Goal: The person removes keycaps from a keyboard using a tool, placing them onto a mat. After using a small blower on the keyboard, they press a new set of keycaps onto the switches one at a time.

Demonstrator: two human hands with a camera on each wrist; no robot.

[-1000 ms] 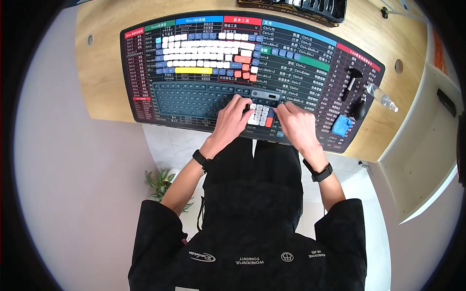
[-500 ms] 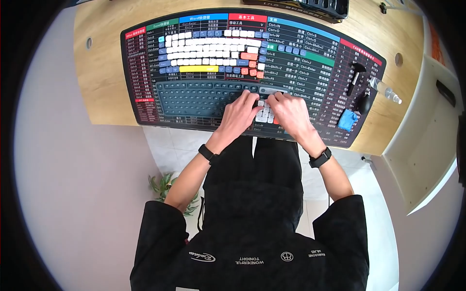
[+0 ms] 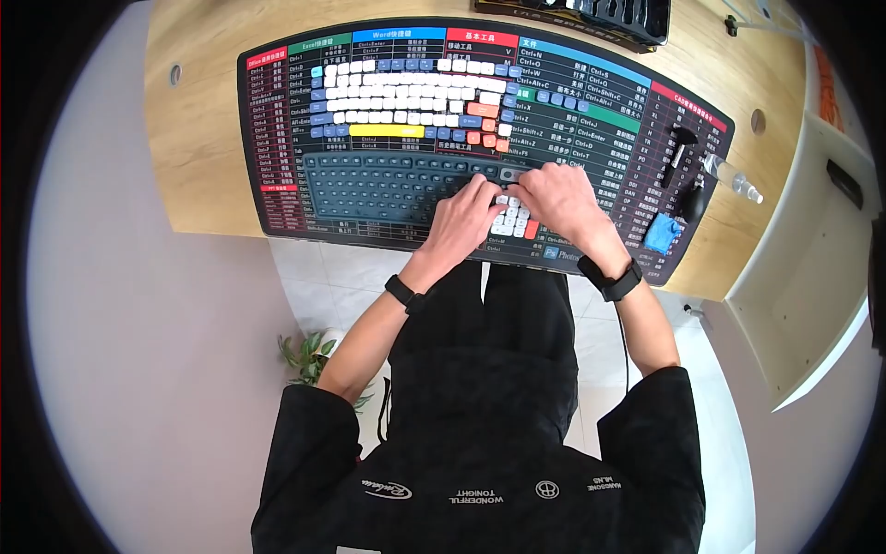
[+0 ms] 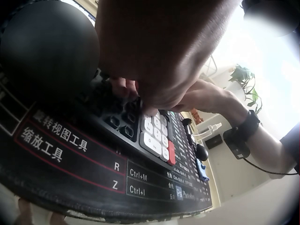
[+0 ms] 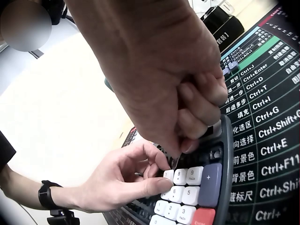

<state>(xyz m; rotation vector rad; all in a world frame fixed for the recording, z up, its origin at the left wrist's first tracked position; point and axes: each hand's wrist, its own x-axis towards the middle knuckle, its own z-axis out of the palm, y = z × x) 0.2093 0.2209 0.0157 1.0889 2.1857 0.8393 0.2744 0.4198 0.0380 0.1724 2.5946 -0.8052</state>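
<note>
A dark keyboard (image 3: 369, 189) lies on the printed desk mat, its main key field bare of keycaps. White, blue and red keycaps sit on its number pad (image 3: 510, 222). At the pad's upper left my left hand (image 3: 461, 222) pinches a white keycap (image 5: 168, 175) between thumb and forefinger. Above the pad, my right hand (image 3: 561, 203) has its fingers curled, thumb and forefinger pressed together beside the left fingertips. A thin wire-like piece (image 5: 176, 162) shows under those right fingertips; what it belongs to is hidden by the hand. In the left wrist view, the left hand covers most of the keys.
Loose keycaps (image 3: 397, 92) lie in keyboard order behind the keyboard, with several blue ones (image 3: 556, 99) farther right. On the mat's right side are a black brush (image 3: 678, 152), a clear bottle (image 3: 734, 178), a black bulb blower (image 3: 692, 201) and a blue cloth (image 3: 662, 234).
My right hand has moved left and up from the number pad's right side to its top, beside the left fingertips. The left hand has shifted slightly right.
</note>
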